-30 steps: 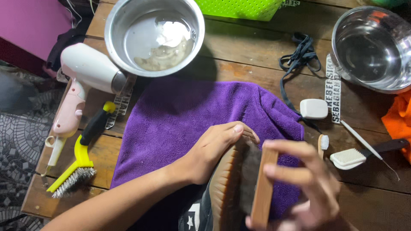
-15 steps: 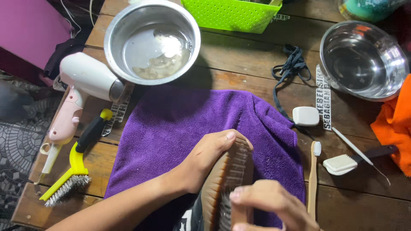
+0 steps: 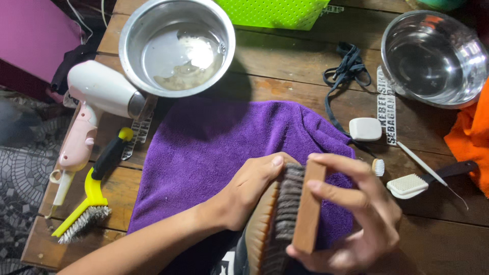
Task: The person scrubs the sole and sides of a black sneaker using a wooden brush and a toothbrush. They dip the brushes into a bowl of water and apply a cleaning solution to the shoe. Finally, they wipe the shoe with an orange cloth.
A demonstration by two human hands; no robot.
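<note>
The right hand has its grip closed on a wooden brush, fingers wrapped over the wooden back and the dark bristles laid against the tan sole edge of a shoe. The left hand is closed on that shoe just beside the brush, thumb pressed along the sole rim, holding it on edge (most of the shoe runs out of the bottom of the view, so its upper cannot be told). Both sit over a purple towel spread on the wooden worktop.

Off to the right of the grip lie a small white-headed brush with a dark handle, a thin metal pick, a toothbrush head and a white block. Well to the left lie a yellow wire brush and a pink-and-white hair dryer.

Beyond the towel stands a steel bowl holding soapy water; a second steel bowl stands far right, with dark laces between.

The likely trouble: the shoe is balanced on edge, held only near the sole, so a hard stroke could twist it from the left hand. The bristles also run close to that thumb and could scrape it. Flicked drops might reach the dryer.
</note>
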